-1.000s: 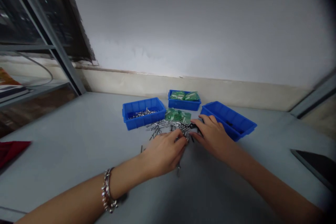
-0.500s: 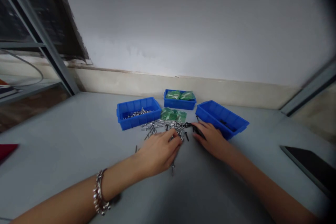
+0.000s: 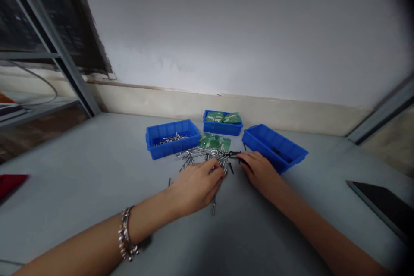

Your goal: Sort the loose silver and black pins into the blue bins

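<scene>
A pile of silver rivet-like metal pins (image 3: 194, 153) lies on the grey table. At its near side is my left hand (image 3: 199, 187), fingers curled and closed over the pins; what is between the fingertips is hidden. My right hand (image 3: 261, 172) rests at the right edge of the pile with its fingers bent around dark screws (image 3: 233, 154), whose ends stick out toward the pile. A loose black screw (image 3: 231, 168) lies between the hands. One silver pin (image 3: 214, 208) lies below my left hand.
The left blue bin (image 3: 173, 148) holds silver pins, and the right blue bin (image 3: 280, 151) a few dark pieces. A rear blue bin (image 3: 223, 129) contains green packets; another green packet (image 3: 215, 141) lies before it. A dark flat panel (image 3: 381, 205) lies right, a red object (image 3: 11, 185) left.
My right hand's fingers have closed in a little around the dark screws. My left hand has stayed almost still over the pile. The whole view has shifted slightly.
</scene>
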### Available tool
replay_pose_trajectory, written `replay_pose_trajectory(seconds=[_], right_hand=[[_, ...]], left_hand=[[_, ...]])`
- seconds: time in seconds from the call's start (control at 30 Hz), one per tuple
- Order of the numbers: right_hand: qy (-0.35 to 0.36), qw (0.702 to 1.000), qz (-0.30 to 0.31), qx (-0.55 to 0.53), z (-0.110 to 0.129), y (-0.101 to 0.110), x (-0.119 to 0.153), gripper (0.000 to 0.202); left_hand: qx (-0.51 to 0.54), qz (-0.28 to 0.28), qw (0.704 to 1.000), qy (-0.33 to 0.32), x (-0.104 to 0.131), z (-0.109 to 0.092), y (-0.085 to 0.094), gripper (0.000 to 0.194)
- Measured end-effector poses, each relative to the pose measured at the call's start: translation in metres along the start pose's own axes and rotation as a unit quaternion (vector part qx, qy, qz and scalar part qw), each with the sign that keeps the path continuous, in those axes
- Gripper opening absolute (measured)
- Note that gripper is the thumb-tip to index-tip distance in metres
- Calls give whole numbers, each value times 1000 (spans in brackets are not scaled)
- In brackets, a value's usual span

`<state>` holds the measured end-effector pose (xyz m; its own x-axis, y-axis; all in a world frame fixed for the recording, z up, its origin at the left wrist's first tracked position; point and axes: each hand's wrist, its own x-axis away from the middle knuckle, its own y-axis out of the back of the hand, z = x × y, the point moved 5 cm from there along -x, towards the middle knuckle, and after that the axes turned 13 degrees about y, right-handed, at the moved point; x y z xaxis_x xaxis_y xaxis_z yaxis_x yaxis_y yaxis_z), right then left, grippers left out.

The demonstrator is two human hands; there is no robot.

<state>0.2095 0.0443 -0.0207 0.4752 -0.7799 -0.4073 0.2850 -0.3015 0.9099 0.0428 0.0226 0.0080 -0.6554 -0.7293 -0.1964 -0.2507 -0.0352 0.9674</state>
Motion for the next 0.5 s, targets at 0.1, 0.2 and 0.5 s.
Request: replay_pose_trajectory(seconds=[0.1, 0.2, 0.5], right_hand=[[19, 1000, -20, -8, 5, 5, -1, 27], [27, 999, -40, -18, 8, 8, 0, 28], [23, 994, -83, -63, 6, 5, 0, 22]], left_hand=[[3, -5, 1000, 5, 0, 0, 2, 23], [11, -5, 1000, 3, -1, -1, 3, 24], [13, 4, 1000, 7, 0, 1, 0, 22]])
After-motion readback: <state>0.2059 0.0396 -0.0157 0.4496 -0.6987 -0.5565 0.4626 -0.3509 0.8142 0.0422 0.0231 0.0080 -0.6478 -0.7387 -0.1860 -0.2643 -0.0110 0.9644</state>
